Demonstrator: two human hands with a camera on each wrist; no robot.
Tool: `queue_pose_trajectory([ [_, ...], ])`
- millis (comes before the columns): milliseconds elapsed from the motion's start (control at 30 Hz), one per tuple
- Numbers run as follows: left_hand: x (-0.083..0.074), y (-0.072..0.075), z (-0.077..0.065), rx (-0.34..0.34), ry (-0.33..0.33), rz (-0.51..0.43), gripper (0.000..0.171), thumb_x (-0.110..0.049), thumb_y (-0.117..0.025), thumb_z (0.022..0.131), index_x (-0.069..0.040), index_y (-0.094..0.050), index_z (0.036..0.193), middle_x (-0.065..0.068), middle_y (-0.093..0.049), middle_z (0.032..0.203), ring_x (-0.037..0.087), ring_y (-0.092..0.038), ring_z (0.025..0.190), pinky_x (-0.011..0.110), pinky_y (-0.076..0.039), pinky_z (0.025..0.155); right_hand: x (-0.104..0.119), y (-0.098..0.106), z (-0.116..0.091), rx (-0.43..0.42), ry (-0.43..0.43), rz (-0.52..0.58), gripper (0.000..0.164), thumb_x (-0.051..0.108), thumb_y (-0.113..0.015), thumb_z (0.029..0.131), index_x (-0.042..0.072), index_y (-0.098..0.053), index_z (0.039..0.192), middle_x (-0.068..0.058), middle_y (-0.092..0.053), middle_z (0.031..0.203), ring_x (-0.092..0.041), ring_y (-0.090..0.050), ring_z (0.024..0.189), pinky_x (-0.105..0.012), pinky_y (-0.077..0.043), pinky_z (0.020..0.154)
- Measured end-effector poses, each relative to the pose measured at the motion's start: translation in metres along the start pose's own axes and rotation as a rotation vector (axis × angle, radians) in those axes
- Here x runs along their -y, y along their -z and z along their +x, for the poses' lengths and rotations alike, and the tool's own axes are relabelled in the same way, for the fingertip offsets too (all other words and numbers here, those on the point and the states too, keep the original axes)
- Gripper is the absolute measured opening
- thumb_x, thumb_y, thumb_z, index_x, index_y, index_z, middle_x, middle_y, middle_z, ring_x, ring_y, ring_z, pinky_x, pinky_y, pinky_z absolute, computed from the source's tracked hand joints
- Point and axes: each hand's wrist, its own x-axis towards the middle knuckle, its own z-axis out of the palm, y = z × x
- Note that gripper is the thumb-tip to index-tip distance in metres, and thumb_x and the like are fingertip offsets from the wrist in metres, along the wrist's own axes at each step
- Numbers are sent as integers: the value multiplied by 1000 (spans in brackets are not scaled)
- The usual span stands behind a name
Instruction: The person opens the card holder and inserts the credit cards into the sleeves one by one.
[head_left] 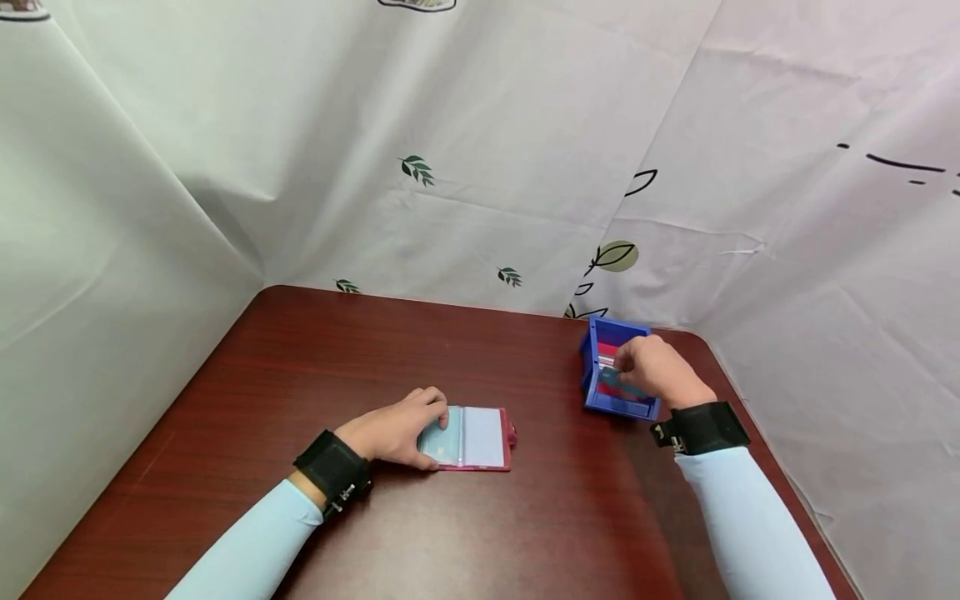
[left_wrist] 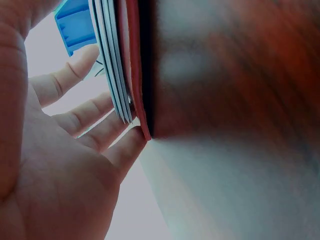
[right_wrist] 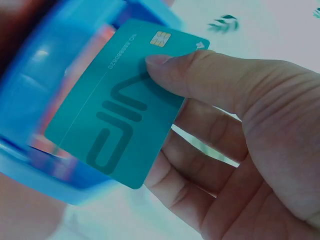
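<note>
A small card holder point(head_left: 483, 437) with a red cover and clear sleeves lies open on the table. My left hand point(head_left: 401, 427) rests at its left side, thumb near the lower edge and fingers over the left sleeves. In the left wrist view the relaxed fingers touch the edges of the stacked sleeves point(left_wrist: 111, 65) and the red cover point(left_wrist: 135, 70). My right hand point(head_left: 654, 367) pinches a teal VIP card point(right_wrist: 120, 105) with a gold chip between thumb and fingers. It holds the card over a blue plastic bin point(head_left: 618, 406).
Red and white items point(head_left: 606, 358) lie inside the bin, partly hidden by the right hand. The bin stands near the back right corner of the brown table point(head_left: 360, 350). White cloth point(head_left: 480, 217) with leaf prints hangs behind and beside the table.
</note>
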Motion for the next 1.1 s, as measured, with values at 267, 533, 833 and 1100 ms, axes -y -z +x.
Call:
queue_pose_trajectory([
  [267, 4, 1, 0, 17, 4, -25, 47, -37, -88, 80, -17, -55, 107, -3, -45, 122, 13, -44, 112, 27, -47, 87, 23, 50, 7, -100, 95, -46, 13, 3, -78, 81, 13, -73, 74, 7, -63, 62, -12, -55, 61, -34, -46, 62],
  [533, 7, 1, 1, 25, -3, -41, 47, -37, -88, 80, -18, -55, 106, -5, -46, 123, 13, -45, 110, 26, -46, 86, 44, 52, 15, -233, 159, -11, 15, 5, -82, 80, 13, -72, 71, 4, -63, 62, -13, -54, 61, -31, -44, 60],
  [833, 7, 0, 3, 8, -11, -49, 48, -37, -89, 79, -17, -54, 105, -4, -47, 120, 12, -46, 107, 26, -46, 84, 67, 3, 26, -60, -164, 635, 25, 18, -84, 86, 1, -69, 98, -8, -72, 83, -18, -70, 70, -32, -61, 65],
  [1100, 7, 1, 2, -5, 6, -54, 55, -38, -89, 77, -16, -54, 113, -5, -51, 119, 12, -49, 105, 28, -47, 88, 94, -51, 29, 134, -344, 1082, 37, 9, -82, 86, 0, -59, 114, -11, -75, 93, -23, -74, 80, -45, -61, 82],
])
